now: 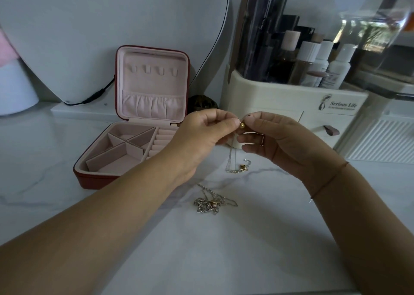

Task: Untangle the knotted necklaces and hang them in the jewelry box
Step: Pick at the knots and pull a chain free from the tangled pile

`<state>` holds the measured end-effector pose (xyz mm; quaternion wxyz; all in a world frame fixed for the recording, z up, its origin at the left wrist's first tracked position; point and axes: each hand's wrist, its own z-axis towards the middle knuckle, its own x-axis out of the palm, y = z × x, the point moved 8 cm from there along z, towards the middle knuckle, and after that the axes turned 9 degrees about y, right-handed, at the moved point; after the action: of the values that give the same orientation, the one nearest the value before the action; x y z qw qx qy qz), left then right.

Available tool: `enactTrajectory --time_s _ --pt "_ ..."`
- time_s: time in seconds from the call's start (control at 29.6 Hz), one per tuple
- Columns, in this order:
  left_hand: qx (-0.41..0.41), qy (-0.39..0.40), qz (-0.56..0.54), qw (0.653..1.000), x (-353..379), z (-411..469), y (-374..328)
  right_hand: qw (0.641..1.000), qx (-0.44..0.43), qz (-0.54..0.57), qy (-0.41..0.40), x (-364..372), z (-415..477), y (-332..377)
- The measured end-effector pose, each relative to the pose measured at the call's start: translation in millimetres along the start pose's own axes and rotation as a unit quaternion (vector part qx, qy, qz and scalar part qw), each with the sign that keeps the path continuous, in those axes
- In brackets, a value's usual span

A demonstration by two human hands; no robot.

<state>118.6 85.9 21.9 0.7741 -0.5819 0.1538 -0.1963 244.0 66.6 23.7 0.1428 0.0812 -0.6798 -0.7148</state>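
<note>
Both the left hand [201, 135] and the right hand [282, 142] pinch the thin gold-pendant chain [242, 124] above the white marble counter [246, 250], right of the open red jewelry box [96, 178]; tease loops loose gently, never tug.

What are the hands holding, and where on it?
Both the left hand and right hand pinch a thin necklace by its chain, beside a gold pendant.

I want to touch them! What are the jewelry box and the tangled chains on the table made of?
The jewelry box looks like red leather or imitation outside, smooth and matte, with soft pink velvety lining. The tangled chains look like silvery metal: thin, glinting links, one pinkish bead.
</note>
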Motion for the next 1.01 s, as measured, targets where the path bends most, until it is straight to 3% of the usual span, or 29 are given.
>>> enactTrajectory --time_s 0.37,0.64,0.88,1.01 --pt "-0.003 0.001 0.039 0.999 2.1 -1.3 -1.4 0.999 0.019 0.009 0.032 11.3 1.7 -5.4" --pt "-0.03 0.037 -0.048 0.998 6.2 2.2 4.7 0.999 0.016 -0.006 0.04 13.7 1.0 -3.1" --pt "-0.038 0.016 -0.04 0.998 5.2 2.3 9.1 0.994 0.04 -0.07 0.075 19.6 0.4 -7.3" --pt "-0.058 0.018 -0.046 0.997 5.6 2.9 14.4 0.997 0.036 -0.056 0.041 11.3 -1.2 -2.8"
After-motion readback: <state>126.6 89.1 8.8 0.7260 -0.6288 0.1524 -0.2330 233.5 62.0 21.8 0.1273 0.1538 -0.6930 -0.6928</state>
